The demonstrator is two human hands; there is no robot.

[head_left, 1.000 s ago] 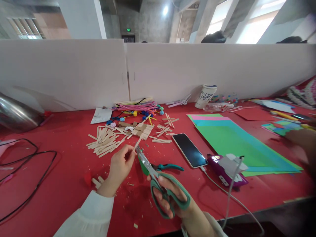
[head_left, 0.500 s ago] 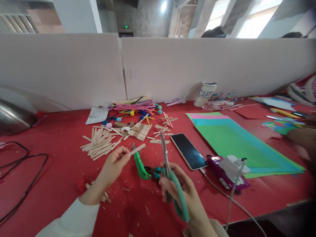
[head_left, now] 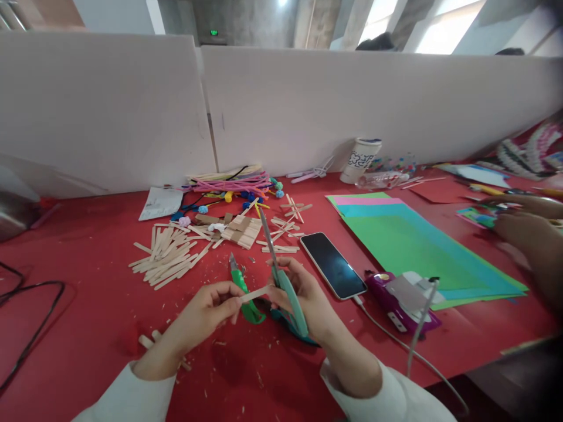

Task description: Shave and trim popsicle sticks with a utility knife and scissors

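My left hand (head_left: 213, 310) pinches one end of a wooden craft stick (head_left: 255, 293) that points to the right. In my right hand (head_left: 303, 293) are scissors (head_left: 290, 302) with green handles, their blades pointing up and away. The stick's far end meets the fingers of my right hand. Under the stick lies a green utility knife (head_left: 246, 293) on the red table. A dark-handled tool lies partly hidden behind the scissors. Beyond my left hand spreads a pile of craft sticks (head_left: 169, 255), with a flat panel of joined sticks (head_left: 244, 230) beside it.
A phone (head_left: 333, 265) on a white cable lies right of the scissors, near a purple power strip (head_left: 400, 305). Coloured paper sheets (head_left: 417, 252) lie farther right, where another person's hands (head_left: 528, 228) work. Pipe cleaners (head_left: 233, 183) and a cup (head_left: 360, 161) stand near the white partition (head_left: 308, 105).
My right hand has moved left and turned the scissors, so its fingers now reach the stick. My left hand has lowered slightly, and the stick tilts less. The view has shifted a little.
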